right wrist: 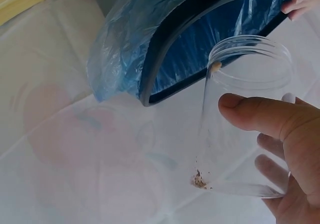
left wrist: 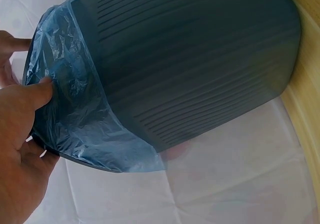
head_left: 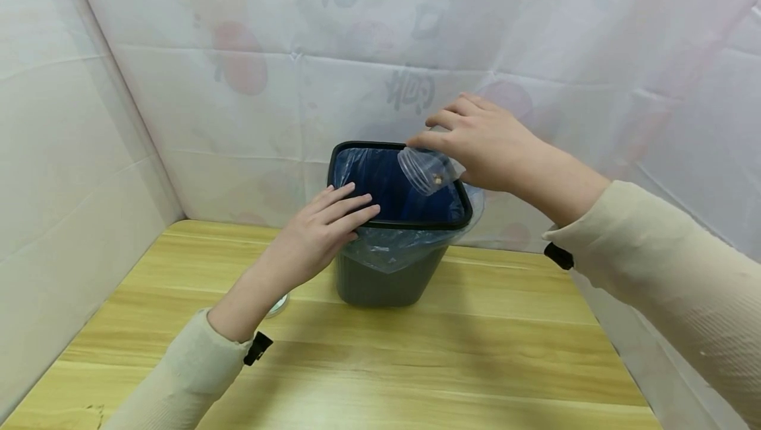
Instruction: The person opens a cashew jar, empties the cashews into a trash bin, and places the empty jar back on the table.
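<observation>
A grey trash bin with a black rim stands on the table, lined with a translucent blue bag folded over its edge. My left hand holds the bin's near left rim, fingers reaching over it and the thumb against the bag outside, as the left wrist view shows. Above the bin's right side, my right hand grips a clear plastic jar that has no lid on. The jar is tilted, its threaded mouth toward the bin's opening. Brown crumbs lie near its base and a small tan piece near its mouth.
A round, flat object lies on the wooden table, partly hidden behind my left wrist. Pale printed cloth hangs behind the bin and along both sides.
</observation>
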A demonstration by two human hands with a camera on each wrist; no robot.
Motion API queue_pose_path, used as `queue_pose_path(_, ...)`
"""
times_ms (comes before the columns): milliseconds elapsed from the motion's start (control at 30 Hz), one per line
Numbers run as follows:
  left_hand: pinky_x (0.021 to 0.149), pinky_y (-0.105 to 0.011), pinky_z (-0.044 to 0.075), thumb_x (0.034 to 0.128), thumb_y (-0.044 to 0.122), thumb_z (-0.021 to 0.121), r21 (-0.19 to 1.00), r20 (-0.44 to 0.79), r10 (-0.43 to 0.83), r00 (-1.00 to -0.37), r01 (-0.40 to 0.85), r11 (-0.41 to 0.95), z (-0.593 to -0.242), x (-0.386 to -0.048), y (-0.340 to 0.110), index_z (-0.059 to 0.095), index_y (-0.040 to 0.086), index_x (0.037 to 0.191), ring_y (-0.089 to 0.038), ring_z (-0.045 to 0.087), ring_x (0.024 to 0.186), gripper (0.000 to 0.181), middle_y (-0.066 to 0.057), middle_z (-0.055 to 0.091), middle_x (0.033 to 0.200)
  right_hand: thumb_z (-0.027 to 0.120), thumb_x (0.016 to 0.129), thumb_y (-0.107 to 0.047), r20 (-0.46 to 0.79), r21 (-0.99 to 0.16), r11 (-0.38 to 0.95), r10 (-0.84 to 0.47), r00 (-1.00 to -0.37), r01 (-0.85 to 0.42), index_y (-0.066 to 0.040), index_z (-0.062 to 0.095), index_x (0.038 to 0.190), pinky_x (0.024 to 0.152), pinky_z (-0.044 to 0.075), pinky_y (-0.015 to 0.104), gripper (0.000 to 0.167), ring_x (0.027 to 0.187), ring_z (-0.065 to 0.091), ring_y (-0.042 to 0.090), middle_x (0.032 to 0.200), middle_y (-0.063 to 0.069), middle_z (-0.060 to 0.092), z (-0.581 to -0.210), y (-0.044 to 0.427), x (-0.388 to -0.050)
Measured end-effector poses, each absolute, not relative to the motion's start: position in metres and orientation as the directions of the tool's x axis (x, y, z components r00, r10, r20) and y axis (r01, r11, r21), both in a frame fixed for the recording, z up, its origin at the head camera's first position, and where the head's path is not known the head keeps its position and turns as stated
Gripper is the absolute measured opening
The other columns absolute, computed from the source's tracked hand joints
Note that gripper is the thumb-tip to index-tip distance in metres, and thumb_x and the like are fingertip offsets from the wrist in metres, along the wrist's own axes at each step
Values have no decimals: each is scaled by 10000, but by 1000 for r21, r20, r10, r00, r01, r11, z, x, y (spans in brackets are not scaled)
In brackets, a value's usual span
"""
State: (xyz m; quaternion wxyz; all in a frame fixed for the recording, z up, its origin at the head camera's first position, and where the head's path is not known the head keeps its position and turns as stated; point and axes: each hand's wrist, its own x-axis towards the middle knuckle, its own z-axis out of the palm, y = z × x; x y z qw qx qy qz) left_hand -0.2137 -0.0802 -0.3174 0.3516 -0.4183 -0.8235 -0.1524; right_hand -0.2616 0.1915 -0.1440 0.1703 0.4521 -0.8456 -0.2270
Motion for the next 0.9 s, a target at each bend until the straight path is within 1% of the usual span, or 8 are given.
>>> queue_pose_path(200, 1163, -521, 331, 897, 66, 736, -46, 711, 581, -396, 799, 600, -317, -214, -80, 559, 145, 1431, -308, 401, 1434, 568, -66, 560, 1448, 888, 708, -35, 91, 561, 481, -845, -527, -674, -219, 539, 1431, 1169, 280, 575, 824, 1295, 462, 424, 1390, 195, 546, -145, 194, -262)
queue_pose_path(267, 1167, -517, 326, 896, 66, 737, -45, 713, 580, -395, 799, 599, -317, -214, -80, 560, 143, 1429, -309, 400, 1435, 566, -67, 560, 1447, 856, 734, -4, 97, 572, 479, -846, -525, -666, -218, 540, 1431, 1172, 278, 575, 795, 1293, 466, 424, 1389, 199, 546, -145, 194, -262)
queue_pose_path(333, 1172, -510, 320, 898, 68, 735, -44, 713, 579, -396, 799, 600, -317, -215, -80, 561, 142, 1428, -307, 399, 1435, 563, -66, 560, 1448, 857, 732, -3, 101, 582, 474, -849, -519, -661, -217, 540, 1432, 1172, 278, 574, 797, 1291, 470, 424, 1385, 203, 548, -145, 195, -262)
queue_pose_path(400, 1165, -517, 329, 897, 69, 736, -46, 713, 580, -394, 799, 600, -317, -215, -79, 564, 142, 1426, -307, 400, 1435, 561, -66, 561, 1447, 847, 738, 9, 108, 589, 469, -853, -511, -658, -217, 543, 1429, 1173, 278, 572, 788, 1288, 475, 422, 1380, 204, 551, -146, 195, -262)
queue_pose_path(600, 1145, -538, 351, 890, 62, 742, -44, 715, 578, -394, 799, 600, -318, -216, -79, 566, 138, 1423, -310, 405, 1431, 567, -65, 564, 1445, 759, 812, 55, 129, 617, 444, -871, -473, -649, -212, 562, 1409, 1180, 271, 562, 683, 1287, 486, 415, 1376, 209, 567, -147, 195, -261)
queue_pose_path(733, 1170, -514, 321, 894, 66, 738, -36, 713, 576, -400, 800, 599, -318, -215, -79, 557, 148, 1433, -304, 393, 1440, 574, -67, 562, 1446, 773, 795, 52, 131, 648, 428, -878, -461, -630, -211, 565, 1408, 1183, 268, 554, 698, 1286, 491, 414, 1374, 214, 571, -149, 196, -262)
queue_pose_path(833, 1182, -502, 304, 899, 70, 735, -31, 711, 575, -406, 798, 602, -319, -215, -79, 553, 154, 1438, -299, 385, 1446, 576, -66, 561, 1448, 768, 804, 48, 139, 640, 432, -879, -457, -636, -206, 569, 1404, 1181, 272, 556, 682, 1285, 492, 414, 1374, 214, 572, -150, 197, -262)
queue_pose_path(900, 1183, -502, 303, 898, 67, 735, -29, 710, 574, -409, 797, 604, -319, -215, -79, 554, 154, 1438, -298, 382, 1447, 576, -63, 558, 1451, 798, 787, 21, 141, 629, 437, -877, -459, -642, -208, 562, 1410, 1181, 271, 559, 705, 1285, 492, 415, 1376, 211, 569, -151, 197, -262)
